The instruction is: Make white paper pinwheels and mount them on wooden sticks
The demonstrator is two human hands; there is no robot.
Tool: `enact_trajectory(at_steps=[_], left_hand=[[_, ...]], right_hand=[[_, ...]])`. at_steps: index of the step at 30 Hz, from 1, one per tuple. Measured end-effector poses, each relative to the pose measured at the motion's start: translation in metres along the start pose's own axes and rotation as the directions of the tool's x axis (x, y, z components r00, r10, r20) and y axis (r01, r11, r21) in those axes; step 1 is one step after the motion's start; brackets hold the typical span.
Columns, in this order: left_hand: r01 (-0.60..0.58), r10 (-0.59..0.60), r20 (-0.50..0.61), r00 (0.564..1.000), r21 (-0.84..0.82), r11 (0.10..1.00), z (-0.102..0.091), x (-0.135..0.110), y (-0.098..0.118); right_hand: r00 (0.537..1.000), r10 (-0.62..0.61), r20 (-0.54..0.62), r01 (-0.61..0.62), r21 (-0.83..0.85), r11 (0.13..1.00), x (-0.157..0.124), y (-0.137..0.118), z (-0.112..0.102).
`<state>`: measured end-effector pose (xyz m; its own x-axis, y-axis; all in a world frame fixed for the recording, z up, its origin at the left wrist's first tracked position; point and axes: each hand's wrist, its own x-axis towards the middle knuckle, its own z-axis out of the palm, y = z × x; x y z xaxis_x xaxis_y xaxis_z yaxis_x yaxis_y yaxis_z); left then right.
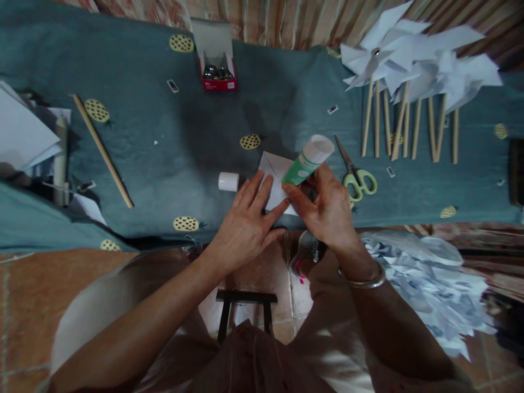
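**Glue stick tipped onto a folded white paper on a teal cloth**

A low surface draped in teal cloth [172,142] printed with yellow pineapples stretches across the view; below it lies a terracotta tile floor [24,295], and a striped fabric runs along the far edge. A small black stool [245,305] stands between the person's knees.

The left hand [245,224] lies flat and spread, its fingers [262,191] pressing down the near edge of one white folded paper [274,169] near the cloth's front edge. The right hand [329,210], a metal bangle [364,281] on its wrist, curls closed around one green-and-white glue stick [307,161], tilted with its lower end touching the paper. One white cap [228,182] lies just beside the left fingertips.

One pair of green-handled scissors [356,174] lies to the right of the glue stick. Farther back right, a cluster of white paper pinwheels [413,71] on wooden sticks rests together; about eight sticks show, the heads overlapping too much to count. One loose wooden stick [102,150] lies at left, and one open red box [216,68] holding shiny metal pieces sits at the far edge. A heap of white paper scraps [429,278] covers the floor at right.
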<state>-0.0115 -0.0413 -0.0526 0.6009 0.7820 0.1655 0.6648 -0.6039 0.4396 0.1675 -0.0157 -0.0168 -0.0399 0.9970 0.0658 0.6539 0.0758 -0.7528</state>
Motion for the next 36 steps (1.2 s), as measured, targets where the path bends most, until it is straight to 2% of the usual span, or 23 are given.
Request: enact_trajectory(at_steps=[4,8,14,17,19,21,22,26,29,33,36], left_hand=[[-0.006,0.006,-0.005,1.0,0.006,1.0,0.0,0.0,-0.001],[-0.016,0.016,-0.012,1.0,0.004,1.0,0.002,-0.001,-0.003],[-0.036,0.036,-0.034,0.999,-0.005,0.999,0.0,-0.001,-0.003],[-0.085,0.083,-0.08,0.993,-0.023,0.996,-0.01,0.0,-0.002],[-0.112,0.107,-0.152,0.983,-0.019,0.994,-0.021,0.001,-0.006],[-0.089,0.085,-0.239,0.967,-0.009,0.996,-0.032,0.001,-0.014],[-0.038,0.034,-0.257,0.966,-0.012,0.999,-0.037,0.001,-0.02],[0.173,-0.176,-0.217,0.96,-0.032,0.984,-0.049,-0.004,-0.045],[0.228,-0.229,-0.178,0.957,-0.023,0.973,-0.051,-0.008,-0.056],[0.272,-0.286,-0.223,0.932,-0.092,0.958,-0.05,-0.006,-0.048],[0.26,-0.308,-0.225,0.924,-0.22,0.94,-0.046,-0.002,-0.034]], right_hand=[[0.999,0.042,0.0,-0.041,0.072,0.997,0.0,0.001,0.005],[0.998,0.062,-0.033,-0.05,0.293,0.955,0.004,0.004,0.006],[0.968,0.211,-0.133,-0.099,0.574,0.813,0.018,0.012,-0.011],[0.95,0.298,-0.098,-0.143,0.71,0.689,0.022,0.017,-0.019],[0.933,0.352,-0.077,-0.168,0.771,0.614,0.022,0.021,-0.021],[0.913,0.4,-0.082,-0.178,0.803,0.569,0.023,0.024,-0.021],[0.908,0.41,-0.084,-0.178,0.809,0.56,0.023,0.026,-0.021],[0.934,0.354,-0.047,-0.177,0.8,0.574,0.023,0.033,-0.022],[0.942,0.335,-0.035,-0.177,0.796,0.579,0.022,0.033,-0.022],[0.94,0.34,-0.001,-0.194,0.82,0.538,0.017,0.02,-0.015],[0.936,0.349,0.046,-0.212,0.865,0.454,0.013,0.007,-0.007]])
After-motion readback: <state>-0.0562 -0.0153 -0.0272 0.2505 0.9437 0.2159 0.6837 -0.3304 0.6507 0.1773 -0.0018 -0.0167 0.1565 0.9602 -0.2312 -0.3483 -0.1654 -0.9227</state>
